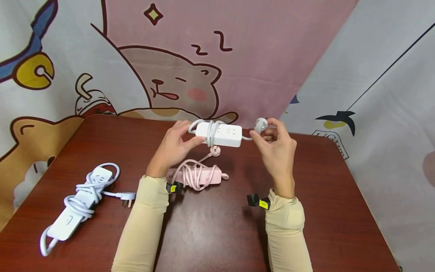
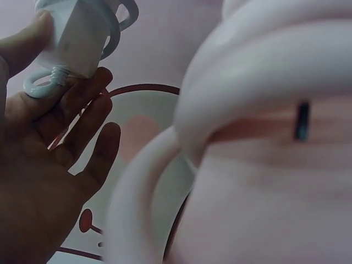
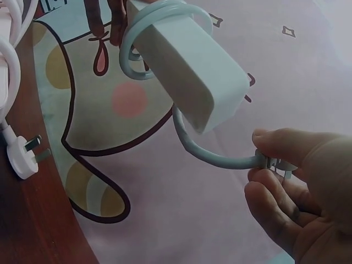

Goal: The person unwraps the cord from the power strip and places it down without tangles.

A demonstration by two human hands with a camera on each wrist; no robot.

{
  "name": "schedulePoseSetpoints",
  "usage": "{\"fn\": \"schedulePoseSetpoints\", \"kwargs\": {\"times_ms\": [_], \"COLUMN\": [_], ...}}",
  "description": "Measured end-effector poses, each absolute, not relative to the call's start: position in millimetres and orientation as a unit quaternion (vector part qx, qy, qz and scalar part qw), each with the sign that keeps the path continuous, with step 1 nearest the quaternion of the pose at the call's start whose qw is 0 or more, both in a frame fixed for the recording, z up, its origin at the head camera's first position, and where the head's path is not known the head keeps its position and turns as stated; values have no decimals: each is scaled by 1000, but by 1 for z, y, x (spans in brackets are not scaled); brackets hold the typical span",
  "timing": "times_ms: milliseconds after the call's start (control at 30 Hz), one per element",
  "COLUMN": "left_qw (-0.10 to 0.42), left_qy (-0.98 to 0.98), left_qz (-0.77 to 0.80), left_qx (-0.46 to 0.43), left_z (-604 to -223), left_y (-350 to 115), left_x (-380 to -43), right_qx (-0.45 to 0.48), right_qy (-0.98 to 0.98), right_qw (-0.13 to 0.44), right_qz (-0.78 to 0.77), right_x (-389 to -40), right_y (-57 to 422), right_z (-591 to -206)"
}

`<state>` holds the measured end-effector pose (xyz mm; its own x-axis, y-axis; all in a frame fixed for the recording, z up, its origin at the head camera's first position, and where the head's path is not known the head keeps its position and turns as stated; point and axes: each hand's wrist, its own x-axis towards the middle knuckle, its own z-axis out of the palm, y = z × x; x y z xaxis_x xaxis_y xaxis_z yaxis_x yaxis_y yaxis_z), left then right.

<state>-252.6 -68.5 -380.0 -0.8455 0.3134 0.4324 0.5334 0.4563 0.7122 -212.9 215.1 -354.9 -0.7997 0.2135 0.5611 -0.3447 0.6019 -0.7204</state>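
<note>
In the head view a small white power strip (image 1: 231, 135) is held up above the table, its cord looped around its left half. My left hand (image 1: 175, 143) grips its left end, thumb on the near side and fingers behind. The white plug (image 1: 261, 125) on the cord's free end is pinched between the thumb and fingers of my right hand (image 1: 279, 151). From the right wrist view, a short stretch of cord (image 3: 214, 159) runs between strip and plug. A pink power strip (image 1: 204, 176), wrapped in its own cord, lies on the table below.
A longer white power strip (image 1: 76, 207) with wound cord lies at the left of the brown table (image 1: 210, 234), its plug (image 1: 127, 197) near my left sleeve. The pink strip's plug (image 1: 215, 151) points away from me. A printed cloth (image 1: 265, 56) hangs behind the table.
</note>
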Motion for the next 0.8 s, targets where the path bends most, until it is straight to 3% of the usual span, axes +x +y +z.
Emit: {"fn": "schedulePoseSetpoints", "kwargs": {"times_ms": [800], "left_qw": [85], "left_qy": [-847], "left_qz": [-452], "left_qx": [-267], "left_z": [-380], "left_y": [-63], "left_x": [-250], "right_qx": [9], "right_qy": [-760], "right_qw": [327], "right_qz": [562], "right_x": [-213], "right_y": [219], "right_z": [-352]}}
